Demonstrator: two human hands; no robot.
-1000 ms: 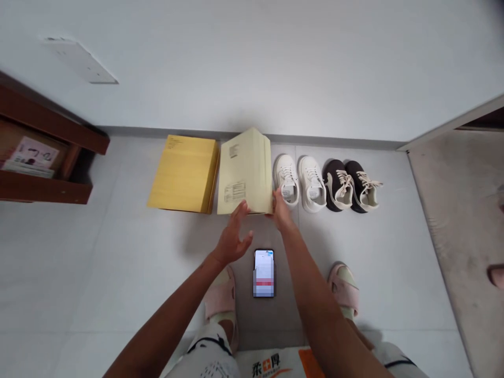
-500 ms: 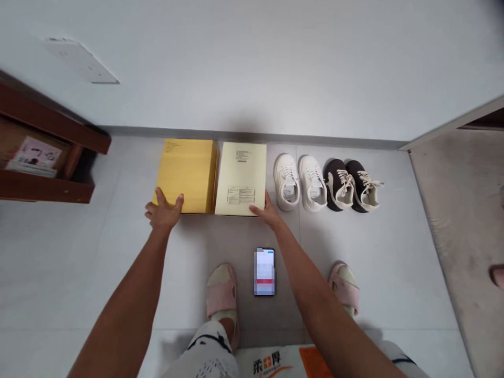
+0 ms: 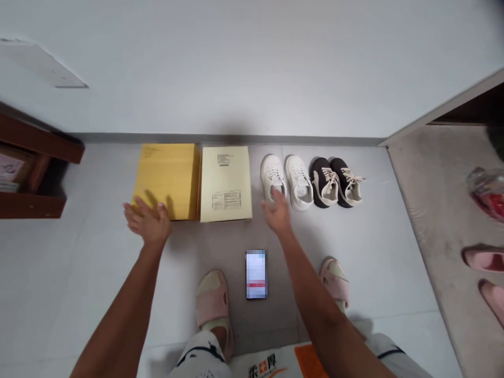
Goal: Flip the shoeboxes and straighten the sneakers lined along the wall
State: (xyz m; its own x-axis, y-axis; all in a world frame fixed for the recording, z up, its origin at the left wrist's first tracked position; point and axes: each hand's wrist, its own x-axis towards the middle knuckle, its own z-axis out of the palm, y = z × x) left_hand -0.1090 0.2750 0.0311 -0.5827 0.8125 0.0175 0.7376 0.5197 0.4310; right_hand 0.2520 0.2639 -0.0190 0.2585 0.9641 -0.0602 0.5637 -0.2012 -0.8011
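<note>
Both hands had come off the boxes since half a second before, when each pressed a near corner. The left hand (image 3: 147,223) hung with fingers spread and empty over the near left corner of the yellow box (image 3: 167,176), its shadow falling on the lid; whether it brushed the cardboard could not be told. The right hand (image 3: 277,212) was likewise open and empty, held just in front of the white shoes (image 3: 286,177) and to the right of the pale box (image 3: 226,181). The two boxes lay flat on the floor (image 3: 79,273), side by side and touching, against the wall. Beside the white shoes stood the dark shoes (image 3: 335,181). A phone (image 3: 256,274) lay screen-up between the person's slippered feet, well short of the boxes.
</note>
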